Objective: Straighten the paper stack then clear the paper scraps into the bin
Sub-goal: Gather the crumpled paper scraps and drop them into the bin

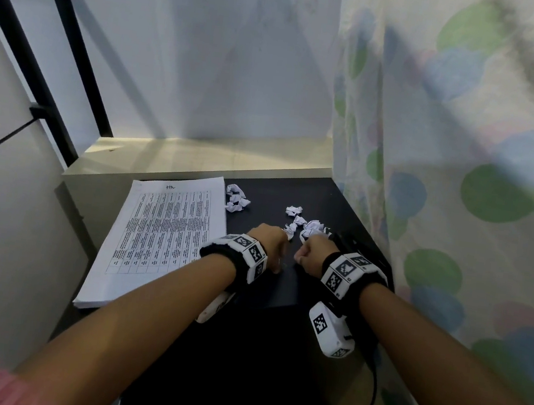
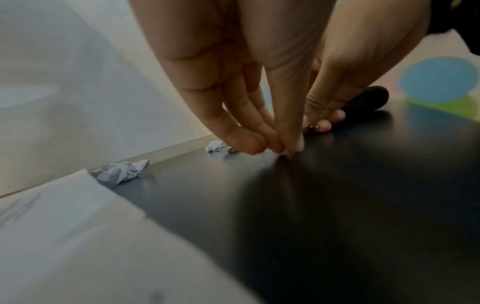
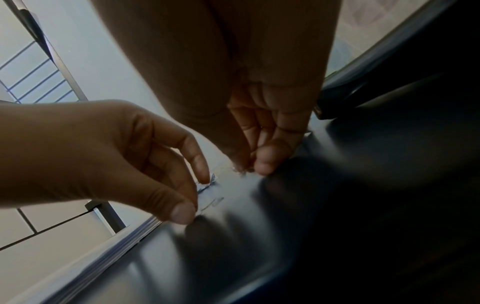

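Note:
A printed paper stack [image 1: 159, 239] lies squared on the left of the black table [image 1: 277, 190]; its edge shows in the wrist views [image 2: 64, 226] [image 3: 103, 257]. Crumpled paper scraps sit by the stack's far corner [image 1: 237, 198] [image 2: 119, 170] and in a cluster [image 1: 307, 223] just beyond my hands. My left hand [image 1: 273, 250] [image 2: 280, 149] has bunched fingertips down on the table; whether it holds anything is unclear. My right hand [image 1: 307, 257] [image 3: 246, 168] pinches a tiny shiny bit against the table. A thin wire-like bit [image 3: 215, 201] lies between the hands. No bin is in view.
A dark object [image 1: 352, 242] [image 2: 369, 98] lies at the table's right edge, beside my right hand. A spotted curtain [image 1: 463, 194] hangs close on the right. A pale ledge [image 1: 197, 155] and a wall run behind the table. A black cable [image 1: 368, 402] hangs off my right wrist.

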Demonstrator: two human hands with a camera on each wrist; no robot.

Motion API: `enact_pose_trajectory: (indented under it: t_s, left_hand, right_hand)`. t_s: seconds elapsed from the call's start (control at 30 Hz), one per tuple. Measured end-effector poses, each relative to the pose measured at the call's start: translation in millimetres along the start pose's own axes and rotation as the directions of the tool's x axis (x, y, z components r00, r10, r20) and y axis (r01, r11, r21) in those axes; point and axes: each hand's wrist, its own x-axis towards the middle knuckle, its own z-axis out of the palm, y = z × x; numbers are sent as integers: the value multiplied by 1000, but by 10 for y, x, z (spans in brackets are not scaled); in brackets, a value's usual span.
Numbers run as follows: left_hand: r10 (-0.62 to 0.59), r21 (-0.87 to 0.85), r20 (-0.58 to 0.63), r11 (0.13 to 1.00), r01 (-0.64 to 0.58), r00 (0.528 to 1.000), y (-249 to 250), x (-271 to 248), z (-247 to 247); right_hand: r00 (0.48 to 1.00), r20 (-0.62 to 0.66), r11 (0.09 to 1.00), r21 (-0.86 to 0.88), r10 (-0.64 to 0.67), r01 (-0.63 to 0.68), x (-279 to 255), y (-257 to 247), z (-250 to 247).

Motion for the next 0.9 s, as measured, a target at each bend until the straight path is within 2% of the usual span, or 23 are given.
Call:
enact_pose_trajectory:
  t_s: [0.13, 0.23, 0.5, 0.6, 0.9]
  left_hand:
    - [-88, 23, 25, 996, 87, 996, -17, 26, -6]
    - [-120, 1, 59, 993, 120, 991, -39, 37, 17]
    - [-107, -29, 42, 994, 108, 993, 118, 57, 15]
    - [-106, -5, 27, 994, 106, 994, 159, 78, 0]
    - [-93, 105, 3, 990, 92, 996, 247, 52, 28]
  right_hand:
    - [998, -53, 999, 28, 24, -23, 60, 19, 58]
    - [998, -42, 997, 64, 51, -48, 78, 12, 66]
    - [998, -54, 992, 119, 46, -39, 91, 81, 65]
    - [995, -84, 984, 176, 57, -41, 125, 104, 105]
    - [997, -26, 966, 251, 72, -63, 92, 99, 76]
